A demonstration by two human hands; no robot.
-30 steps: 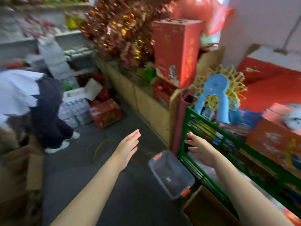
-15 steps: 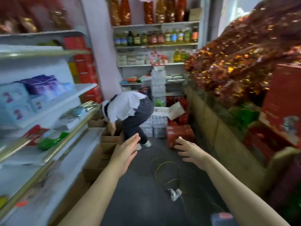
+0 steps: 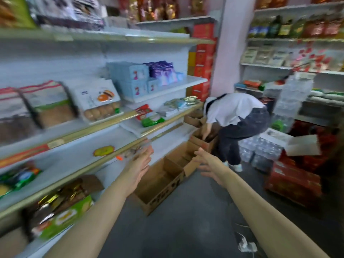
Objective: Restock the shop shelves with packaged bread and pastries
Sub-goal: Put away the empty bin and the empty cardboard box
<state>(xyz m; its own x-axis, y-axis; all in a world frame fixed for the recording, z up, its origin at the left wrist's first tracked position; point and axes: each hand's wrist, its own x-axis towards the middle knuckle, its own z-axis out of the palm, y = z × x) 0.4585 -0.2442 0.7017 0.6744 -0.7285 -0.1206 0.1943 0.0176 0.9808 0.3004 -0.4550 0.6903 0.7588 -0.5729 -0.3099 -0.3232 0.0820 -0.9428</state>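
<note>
White shop shelves (image 3: 119, 134) run along the left, holding packaged bread and pastries. A pack of round buns (image 3: 98, 100) stands on the middle shelf beside bagged loaves (image 3: 50, 105). Green and gold pastry packs (image 3: 61, 211) lie on a lower shelf. My left hand (image 3: 139, 162) is stretched forward with straight fingers, empty, close to the shelf's gold edge. My right hand (image 3: 208, 162) is also out in front, fingers spread, holding nothing, above an open cardboard box (image 3: 163, 185) on the floor.
A person in a white shirt (image 3: 234, 116) bends over cartons ahead in the aisle. Packs of bottled water (image 3: 260, 149) and red cartons (image 3: 294, 181) stand at the right. A back shelf (image 3: 297, 67) carries bottles. Grey floor lies below my arms.
The view has swung left from the green rack and red boxes to the white shelves. Both hands stay stretched forward and empty, now closer to the shelf and cardboard box.
</note>
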